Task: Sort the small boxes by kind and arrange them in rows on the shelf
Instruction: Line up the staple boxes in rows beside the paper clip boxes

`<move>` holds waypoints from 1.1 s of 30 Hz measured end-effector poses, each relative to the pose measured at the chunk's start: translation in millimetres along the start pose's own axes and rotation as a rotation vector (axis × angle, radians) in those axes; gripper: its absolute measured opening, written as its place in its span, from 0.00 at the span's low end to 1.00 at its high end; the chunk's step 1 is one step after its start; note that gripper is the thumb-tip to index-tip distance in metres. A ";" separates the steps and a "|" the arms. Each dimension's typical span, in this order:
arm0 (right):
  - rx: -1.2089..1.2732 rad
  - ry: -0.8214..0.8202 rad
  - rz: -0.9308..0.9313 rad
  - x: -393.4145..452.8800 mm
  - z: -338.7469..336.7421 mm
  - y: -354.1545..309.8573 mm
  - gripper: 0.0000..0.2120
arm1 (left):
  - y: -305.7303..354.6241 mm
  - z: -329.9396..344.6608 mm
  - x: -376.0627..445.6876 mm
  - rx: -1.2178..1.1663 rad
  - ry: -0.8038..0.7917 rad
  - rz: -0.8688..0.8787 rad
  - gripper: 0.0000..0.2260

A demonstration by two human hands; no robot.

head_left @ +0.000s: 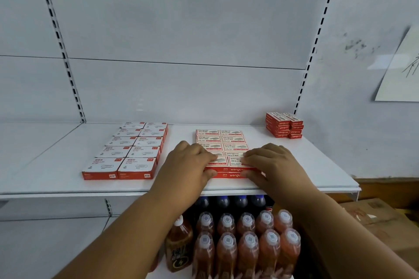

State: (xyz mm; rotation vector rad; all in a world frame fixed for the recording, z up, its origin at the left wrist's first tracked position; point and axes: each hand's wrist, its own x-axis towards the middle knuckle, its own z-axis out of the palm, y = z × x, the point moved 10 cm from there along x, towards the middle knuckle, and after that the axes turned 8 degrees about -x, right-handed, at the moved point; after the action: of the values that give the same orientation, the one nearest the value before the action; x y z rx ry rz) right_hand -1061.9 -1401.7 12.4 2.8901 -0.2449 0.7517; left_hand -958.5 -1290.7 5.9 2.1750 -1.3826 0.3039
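Note:
Red-and-white staple boxes lie in two columns at the middle of the white shelf, two layers deep at the front. My left hand rests on the front left boxes, thumb against their front face. My right hand rests on the front right boxes, thumb on the front edge. Both hands press flat on the block rather than lift it. To the left, white-topped paper-clip boxes form two neat columns. A small stack of staple boxes stands at the back right corner.
Under the shelf stand rows of orange drink bottles with white caps, and dark bottles behind them. A cardboard box sits low on the right. A paper sheet hangs on the right wall. Slotted uprights flank the back panel.

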 end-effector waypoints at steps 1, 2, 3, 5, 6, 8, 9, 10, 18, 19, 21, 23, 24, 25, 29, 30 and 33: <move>0.018 0.006 0.002 -0.5 -0.2 1.0 0.13 | 0.4 -0.6 -0.5 0.004 0.001 0.007 0.20; 0.034 0.012 0.004 -1.2 -0.1 1.6 0.13 | 0.8 -1.2 -0.8 0.008 0.002 0.014 0.20; 0.047 0.018 0.007 -1.2 -0.2 2.0 0.12 | 1.1 -1.7 -0.7 0.009 0.003 0.019 0.20; 0.075 0.035 0.025 -0.3 -1.7 3.2 0.11 | 0.9 -1.6 0.5 0.003 -0.004 0.025 0.20; 0.093 0.042 0.042 0.1 -2.6 4.2 0.11 | 0.7 -1.1 1.1 -0.001 -0.010 0.026 0.20; 0.121 0.039 0.071 1.0 -3.4 5.4 0.12 | 0.5 -0.8 1.8 -0.005 -0.016 0.025 0.19; 0.132 0.032 0.083 1.5 -3.2 5.9 0.12 | 0.4 -0.8 1.8 -0.006 -0.017 0.023 0.19; 0.144 0.019 0.099 2.0 -2.3 6.9 0.12 | 0.5 -0.7 1.7 -0.005 -0.019 0.021 0.19; 0.286 -0.079 0.290 3.1 9.3 20.8 0.12 | 2.0 -2.0 4.6 0.002 -0.054 0.009 0.19; 0.285 -0.088 0.296 3.2 9.7 20.8 0.12 | 2.0 -2.5 4.5 0.004 -0.060 0.003 0.19; 0.272 -0.108 0.290 3.3 10.0 18.6 0.13 | 2.9 -5.1 4.8 0.032 -0.065 -0.001 0.20; 0.296 -0.086 0.277 3.3 6.8 17.8 0.16 | 9.6 -11.4 8.7 0.072 -0.046 0.023 0.22; 0.326 -0.051 0.287 3.2 2.6 20.6 0.16 | 15.6 -14.1 12.5 0.071 -0.034 0.039 0.23; 0.350 -0.011 0.307 2.4 -2.5 26.1 0.16 | 22.9 -15.8 17.5 0.057 -0.026 0.051 0.22; 0.298 0.095 0.400 -1.0 -22.2 61.1 0.12 | 58.9 -6.3 43.0 0.048 -0.037 0.116 0.18; 0.285 0.114 0.425 -1.9 -25.5 72.3 0.11 | 66.0 -1.1 50.1 0.047 -0.051 0.124 0.17; 0.280 0.170 0.487 -3.8 -32.6 110.1 0.09 | 83.3 16.2 75.1 0.046 -0.101 0.125 0.16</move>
State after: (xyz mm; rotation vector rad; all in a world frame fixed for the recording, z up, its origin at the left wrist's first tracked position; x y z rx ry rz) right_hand -1101.7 -1502.8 49.5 3.0253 -0.9126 1.1854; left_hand -1000.4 -1384.6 53.7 2.1714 -1.5862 0.2773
